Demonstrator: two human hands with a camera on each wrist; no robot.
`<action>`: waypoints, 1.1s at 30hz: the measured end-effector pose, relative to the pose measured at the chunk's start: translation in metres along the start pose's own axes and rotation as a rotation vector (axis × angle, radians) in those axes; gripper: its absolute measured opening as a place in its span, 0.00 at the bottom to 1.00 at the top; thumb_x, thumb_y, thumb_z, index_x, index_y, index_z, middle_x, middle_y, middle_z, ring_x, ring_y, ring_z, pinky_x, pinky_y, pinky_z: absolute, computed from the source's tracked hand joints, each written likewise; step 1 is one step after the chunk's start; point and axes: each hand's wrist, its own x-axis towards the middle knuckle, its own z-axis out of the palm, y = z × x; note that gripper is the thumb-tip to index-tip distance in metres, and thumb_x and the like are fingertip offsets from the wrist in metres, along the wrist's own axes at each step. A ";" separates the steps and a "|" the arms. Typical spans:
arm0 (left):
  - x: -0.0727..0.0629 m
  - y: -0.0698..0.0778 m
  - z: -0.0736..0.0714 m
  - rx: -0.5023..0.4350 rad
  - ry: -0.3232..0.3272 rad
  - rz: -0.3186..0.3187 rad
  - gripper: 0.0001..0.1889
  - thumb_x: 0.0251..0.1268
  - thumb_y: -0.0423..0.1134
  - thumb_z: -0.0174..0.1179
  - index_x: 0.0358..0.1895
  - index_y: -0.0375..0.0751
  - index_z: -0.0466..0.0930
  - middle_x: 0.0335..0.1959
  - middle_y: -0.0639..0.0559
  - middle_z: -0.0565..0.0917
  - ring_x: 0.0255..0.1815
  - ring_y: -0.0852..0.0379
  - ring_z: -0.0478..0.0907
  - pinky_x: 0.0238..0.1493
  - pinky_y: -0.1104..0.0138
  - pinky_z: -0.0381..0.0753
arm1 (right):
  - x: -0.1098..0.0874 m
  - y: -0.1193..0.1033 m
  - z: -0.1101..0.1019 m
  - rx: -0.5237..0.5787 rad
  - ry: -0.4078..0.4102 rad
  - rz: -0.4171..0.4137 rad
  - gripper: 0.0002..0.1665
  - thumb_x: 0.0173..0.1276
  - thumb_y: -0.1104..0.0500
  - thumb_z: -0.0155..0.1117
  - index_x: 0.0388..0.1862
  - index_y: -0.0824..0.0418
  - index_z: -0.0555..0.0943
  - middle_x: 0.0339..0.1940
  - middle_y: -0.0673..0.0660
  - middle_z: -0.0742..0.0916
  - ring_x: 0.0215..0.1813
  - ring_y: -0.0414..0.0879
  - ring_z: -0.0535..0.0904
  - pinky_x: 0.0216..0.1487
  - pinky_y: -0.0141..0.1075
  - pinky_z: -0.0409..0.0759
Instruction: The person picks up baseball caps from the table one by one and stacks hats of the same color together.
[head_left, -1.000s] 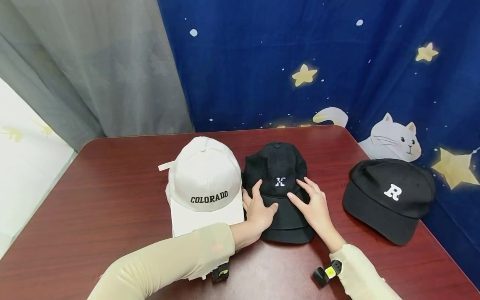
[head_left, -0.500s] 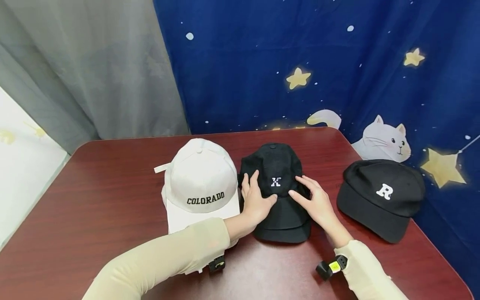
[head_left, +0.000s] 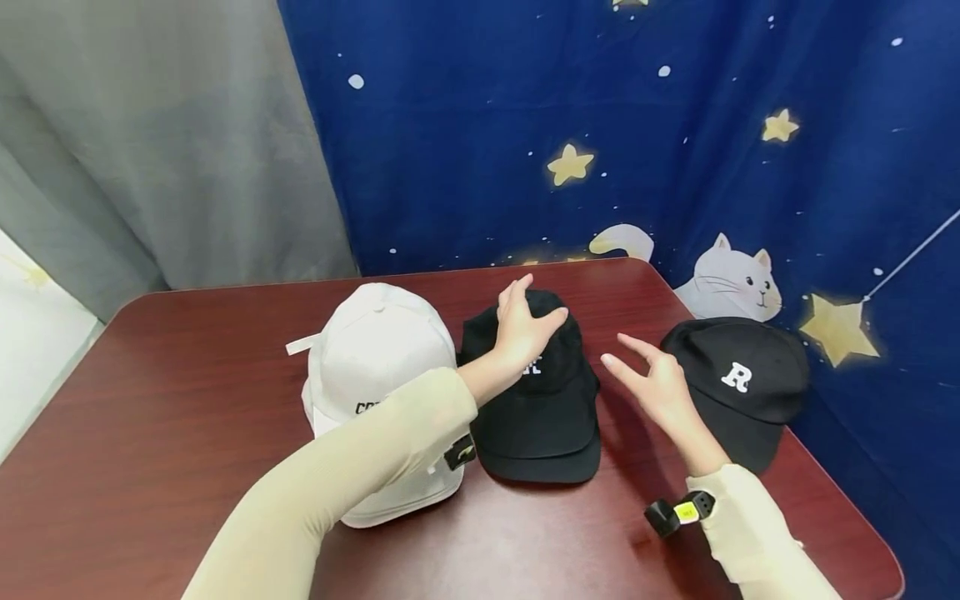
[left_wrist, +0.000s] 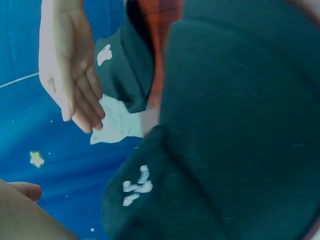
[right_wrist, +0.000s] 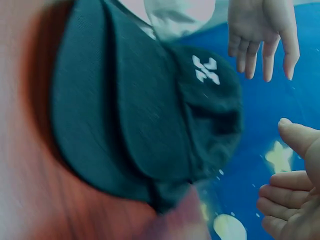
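Observation:
A black baseball cap (head_left: 542, 417) with a small white letter lies at the middle of the table, a second black brim (head_left: 555, 469) showing under its own. My left hand (head_left: 521, 329) overlaps its crown in the head view, with fingers spread and nothing held; the right wrist view shows this left hand (right_wrist: 262, 30) with its fingers extended. My right hand (head_left: 660, 392) hovers between the stacked black caps and the black cap with a white R (head_left: 750, 367), thumb and fingers apart. Left of the stack sits a white COLORADO cap (head_left: 382, 333), partly hidden behind my left sleeve.
Under the white cap shows another white brim (head_left: 405, 504). The red-brown table (head_left: 187, 400) backs onto a grey curtain (head_left: 187, 150) and a blue starry curtain (head_left: 487, 125). The R cap lies at the table's right edge.
Both hands have left the stacked black caps' sides: my left rises toward the crown's far end, my right draws away to the right. The head view has turned rightward.

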 end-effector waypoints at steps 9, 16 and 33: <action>0.026 0.027 0.043 0.037 -0.099 -0.068 0.36 0.57 0.43 0.63 0.68 0.43 0.58 0.65 0.46 0.61 0.64 0.52 0.60 0.58 0.61 0.64 | 0.005 0.020 -0.043 0.036 0.112 0.031 0.35 0.65 0.48 0.58 0.62 0.71 0.68 0.59 0.70 0.74 0.61 0.61 0.68 0.58 0.52 0.64; 0.033 0.043 0.087 0.130 -0.189 -0.129 0.36 0.53 0.47 0.66 0.66 0.45 0.62 0.61 0.49 0.67 0.60 0.53 0.64 0.55 0.63 0.67 | 0.000 0.044 -0.077 -0.038 0.260 0.164 0.38 0.65 0.46 0.57 0.65 0.69 0.64 0.62 0.71 0.70 0.63 0.63 0.64 0.59 0.55 0.60; 0.023 0.023 0.168 0.235 -0.257 -0.305 0.33 0.49 0.47 0.69 0.60 0.48 0.67 0.52 0.51 0.71 0.55 0.55 0.66 0.51 0.63 0.68 | -0.021 0.108 -0.112 -0.158 0.274 0.460 0.51 0.65 0.43 0.53 0.68 0.79 0.45 0.65 0.81 0.55 0.66 0.72 0.51 0.64 0.57 0.50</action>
